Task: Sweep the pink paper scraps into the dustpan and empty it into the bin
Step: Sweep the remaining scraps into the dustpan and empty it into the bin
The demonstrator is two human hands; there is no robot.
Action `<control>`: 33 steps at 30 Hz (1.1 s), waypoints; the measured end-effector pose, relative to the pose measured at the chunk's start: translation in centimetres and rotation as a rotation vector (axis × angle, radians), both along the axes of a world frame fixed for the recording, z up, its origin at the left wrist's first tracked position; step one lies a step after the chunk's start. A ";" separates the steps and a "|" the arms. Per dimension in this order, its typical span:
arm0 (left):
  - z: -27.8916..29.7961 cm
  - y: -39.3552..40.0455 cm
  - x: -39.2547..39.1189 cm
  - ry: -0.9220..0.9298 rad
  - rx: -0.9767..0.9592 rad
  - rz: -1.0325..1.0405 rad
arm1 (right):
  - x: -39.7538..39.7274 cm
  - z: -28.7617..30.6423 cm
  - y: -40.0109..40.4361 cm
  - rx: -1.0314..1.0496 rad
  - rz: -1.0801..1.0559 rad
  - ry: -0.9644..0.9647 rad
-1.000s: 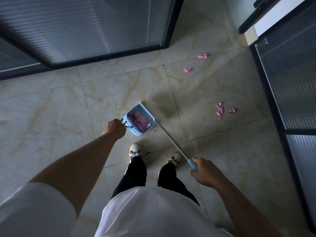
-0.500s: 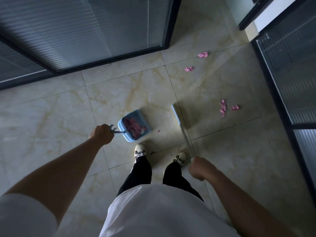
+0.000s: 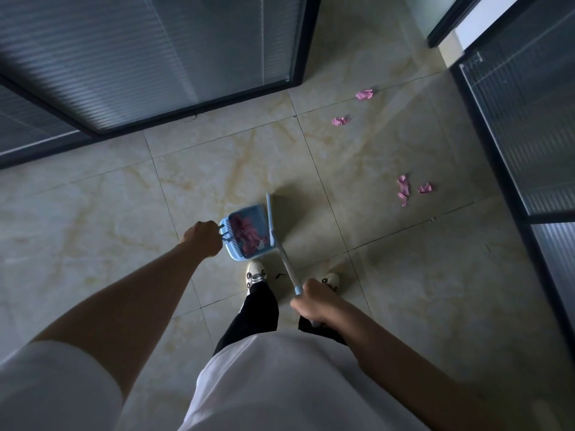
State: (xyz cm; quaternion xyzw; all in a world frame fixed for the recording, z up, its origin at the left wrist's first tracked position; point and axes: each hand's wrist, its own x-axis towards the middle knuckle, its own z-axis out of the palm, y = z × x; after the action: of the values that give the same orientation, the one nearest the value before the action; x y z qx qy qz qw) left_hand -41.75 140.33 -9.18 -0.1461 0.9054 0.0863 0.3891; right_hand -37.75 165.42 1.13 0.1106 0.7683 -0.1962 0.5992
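Observation:
A light blue dustpan (image 3: 231,255) rests on the tiled floor just ahead of my feet, with a heap of pink paper scraps (image 3: 249,233) inside it. My left hand (image 3: 202,237) is closed on its handle at the left. My right hand (image 3: 314,301) grips the pale broom handle (image 3: 286,262). The broom head (image 3: 269,213) lies edge-on against the dustpan's right, open side. Loose pink scraps (image 3: 403,188) lie on the floor to the right, beside another scrap (image 3: 425,188). Two more scraps lie farther off (image 3: 340,121), (image 3: 364,94). No bin is in view.
A dark-framed glass partition (image 3: 186,57) with blinds fills the upper left. Another dark-framed glass wall (image 3: 529,135) runs down the right side. A doorway gap (image 3: 448,35) shows at the top right. My shoes (image 3: 255,273) stand right behind the dustpan.
The broom swung from right of the dustpan back against its open side. A small pink scrap that lay beside the pan is no longer on the floor. My left hand kept hold of the dustpan.

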 end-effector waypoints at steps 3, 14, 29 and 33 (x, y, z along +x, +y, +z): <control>0.4 -0.1 0.1 0.008 0.006 0.050 | -0.2 0.4 1.5 -0.001 -0.101 0.037; 2.4 0.7 -0.5 0.052 0.182 0.401 | -1.2 2.5 6.2 0.006 -0.198 0.240; 5.1 10.1 -10.7 0.090 0.461 0.615 | -7.4 -2.3 21.4 0.259 -0.598 0.401; 5.1 14.3 -14.8 0.115 0.427 0.650 | -11.4 -4.6 27.9 0.314 -0.679 0.396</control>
State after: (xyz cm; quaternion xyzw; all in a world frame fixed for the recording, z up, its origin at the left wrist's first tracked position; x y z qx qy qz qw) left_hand -56.57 154.64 -4.06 -0.3361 0.7940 0.3994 0.3118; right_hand -49.18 193.27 -3.44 0.4076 0.8090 -0.2806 0.3171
